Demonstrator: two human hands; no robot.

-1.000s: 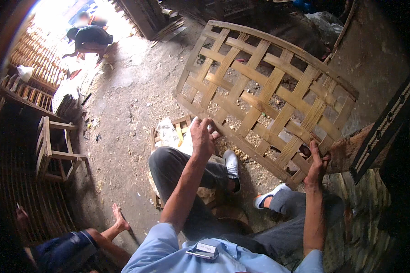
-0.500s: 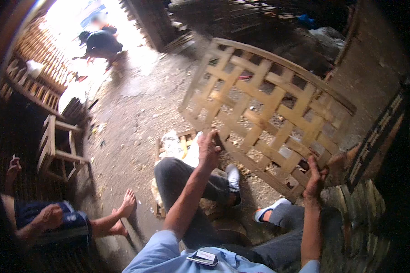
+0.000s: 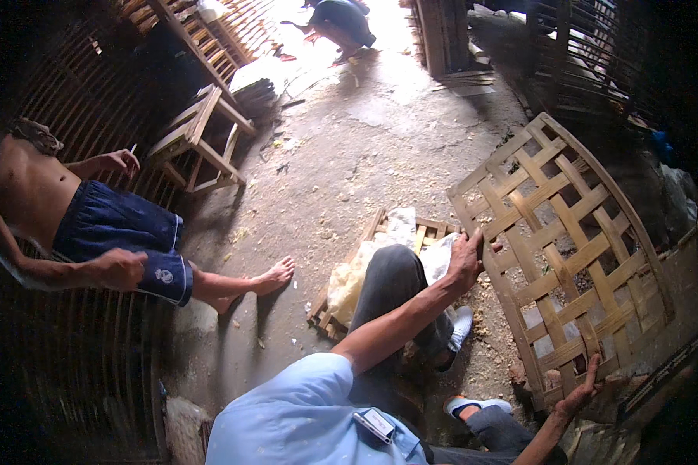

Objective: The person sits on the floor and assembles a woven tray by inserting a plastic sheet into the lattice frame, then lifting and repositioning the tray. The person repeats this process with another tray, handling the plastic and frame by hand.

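Observation:
A woven bamboo lattice panel (image 3: 545,191), framed with flat strips and open between its slats, is held up on my right, slanting away from me. My left hand (image 3: 466,262) grips its near-left edge, fingers closed round the frame. At the lower corner my right hand (image 3: 579,397) supports the panel, a finger or thumb pointing up along the slats and the rest partly hidden. By my bent left knee, a second slatted panel (image 3: 323,322) lies low on the floor with whitish plastic sheeting (image 3: 344,285) on it.
Left of me, a person in dark blue shorts (image 3: 124,225) holds a cigarette (image 3: 134,148). Beyond is a wooden stool (image 3: 202,143). Another person (image 3: 340,23) crouches in the bright doorway. Wood chips litter the floor (image 3: 341,163). A wooden post (image 3: 442,35) stands at the back.
My view has swung left, bringing the person in shorts further into sight. The lattice panel now stands more steeply at the right, with both hands still on it.

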